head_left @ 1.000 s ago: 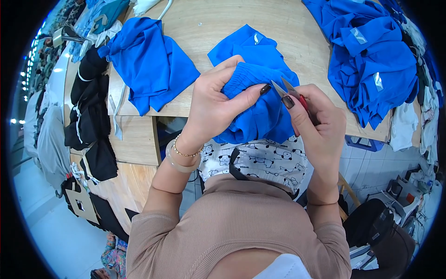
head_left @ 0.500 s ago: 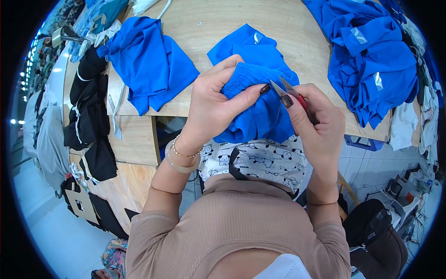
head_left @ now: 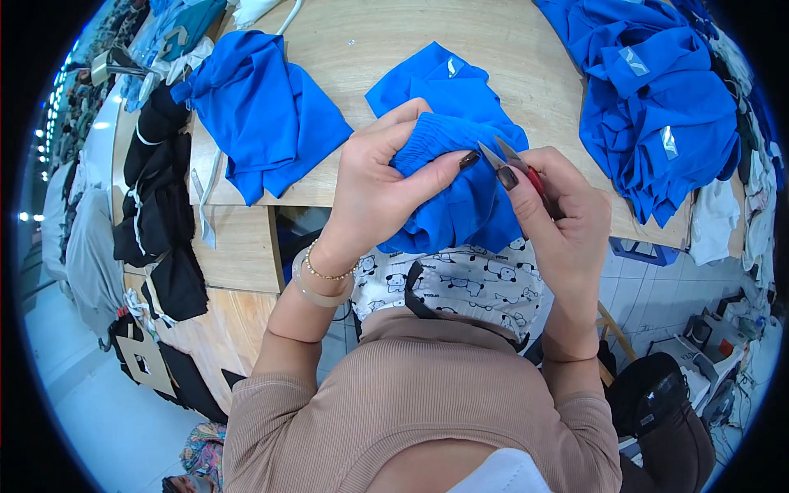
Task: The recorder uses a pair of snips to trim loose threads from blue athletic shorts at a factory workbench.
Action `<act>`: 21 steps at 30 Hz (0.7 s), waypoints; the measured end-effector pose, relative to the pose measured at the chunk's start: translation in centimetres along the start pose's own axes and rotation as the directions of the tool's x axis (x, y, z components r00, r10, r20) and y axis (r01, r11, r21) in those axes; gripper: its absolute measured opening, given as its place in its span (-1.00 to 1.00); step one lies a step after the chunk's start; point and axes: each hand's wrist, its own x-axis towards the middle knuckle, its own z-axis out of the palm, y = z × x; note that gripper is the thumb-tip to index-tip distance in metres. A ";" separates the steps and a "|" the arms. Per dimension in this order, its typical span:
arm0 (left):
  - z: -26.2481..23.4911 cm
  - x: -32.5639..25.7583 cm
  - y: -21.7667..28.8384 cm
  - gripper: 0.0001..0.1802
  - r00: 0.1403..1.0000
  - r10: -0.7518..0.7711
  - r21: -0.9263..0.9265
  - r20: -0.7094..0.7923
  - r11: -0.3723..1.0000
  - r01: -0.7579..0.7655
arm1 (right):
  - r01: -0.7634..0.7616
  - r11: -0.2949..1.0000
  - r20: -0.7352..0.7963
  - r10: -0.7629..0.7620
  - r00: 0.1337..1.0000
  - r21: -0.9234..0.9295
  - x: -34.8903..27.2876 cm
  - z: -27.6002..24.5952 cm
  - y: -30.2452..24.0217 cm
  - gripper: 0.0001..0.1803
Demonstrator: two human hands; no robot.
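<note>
The left hand [head_left: 386,177] is closed on a blue garment [head_left: 444,218], pinching its gathered band [head_left: 429,138]; the thumb presses on the near face, pointing toward two o'clock, while most of the fingers are hidden behind the cloth. This grip leaves no visible gap between thumb and fabric. The garment is at the centre of the work, bunched over the front edge of the desk [head_left: 353,78], with its lower folds above a white patterned cloth [head_left: 468,283] at six o'clock. At twelve o'clock from the band, flatter blue fabric bearing a small shiny label [head_left: 454,67] lies on the desk.

The right hand [head_left: 567,209], at four o'clock from the band, is wrapped around small red-handled snips [head_left: 536,179]. Its thumb bears on the near side and the other fingers curl around the far side. The grip is firm but not fully squeezed, since the two blades [head_left: 511,154] stand parted in a narrow V, aimed toward ten o'clock. Their tips are just beside the left thumb; whether they touch the fabric cannot be told.

From the garment, a folded blue piece [head_left: 267,119] lies at ten o'clock and a blue heap [head_left: 637,103] at two o'clock.
</note>
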 end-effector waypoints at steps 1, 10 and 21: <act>0.0 0.0 0.0 -0.85 1.000 0.000 0.000 0.000 1.000 0.000 | -0.003 1.000 0.001 0.003 1.000 -0.001 0.0 0.0 0.0 -0.90; 0.1 -0.1 0.1 -0.86 1.000 -0.007 -0.014 -0.015 1.000 0.007 | 0.019 1.000 0.002 -0.019 1.000 -0.013 0.0 0.0 0.2 -0.91; 0.1 -0.2 0.2 -0.85 0.998 -0.061 -0.049 -0.023 0.997 0.060 | 0.009 0.999 -0.002 -0.009 1.000 0.042 0.0 0.0 0.0 -0.91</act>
